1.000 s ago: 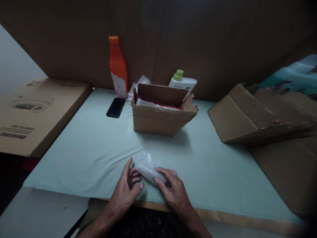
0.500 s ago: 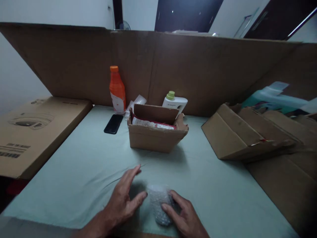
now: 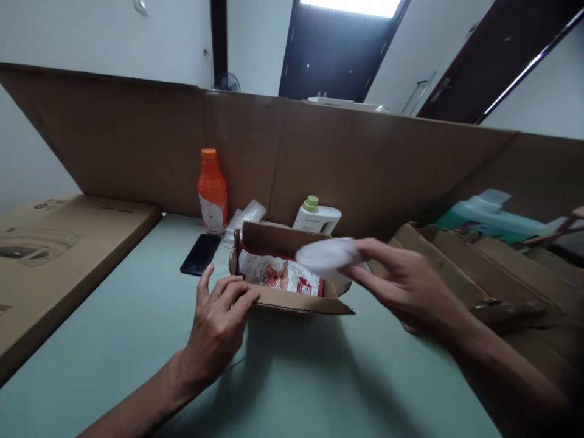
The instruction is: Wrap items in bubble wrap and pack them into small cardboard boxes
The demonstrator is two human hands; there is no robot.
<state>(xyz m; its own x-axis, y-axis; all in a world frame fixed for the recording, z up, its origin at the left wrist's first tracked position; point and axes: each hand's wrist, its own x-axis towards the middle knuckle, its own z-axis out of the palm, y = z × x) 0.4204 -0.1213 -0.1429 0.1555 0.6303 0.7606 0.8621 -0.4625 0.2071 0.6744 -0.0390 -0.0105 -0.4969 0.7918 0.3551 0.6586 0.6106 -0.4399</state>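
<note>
My right hand [image 3: 392, 274] is closed around a bubble-wrapped item [image 3: 326, 255], blurred by motion, above the right side of an open cardboard box [image 3: 292, 301]. What lies inside the wrap cannot be made out. Inside the box sits a red and white printed packet [image 3: 269, 274], partly covered from view by the front wall. My left hand [image 3: 223, 316] grips the box at its front left edge, fingers over the rim and the thumb hidden.
A black phone [image 3: 199, 254], an orange bottle [image 3: 212, 194] and clear plastic wrap [image 3: 249, 214] are left of the box. Behind stands a white bottle [image 3: 314, 218] with a green cap. Cardboard boxes [image 3: 438, 267] and a teal bottle [image 3: 493, 218] occupy the right; a flat carton [image 3: 91, 243] lies left.
My right hand has lifted the bubble-wrapped item from the near tablecloth, forward and up over the box. My left hand has moved forward onto the box's edge. The camera view has tilted up.
</note>
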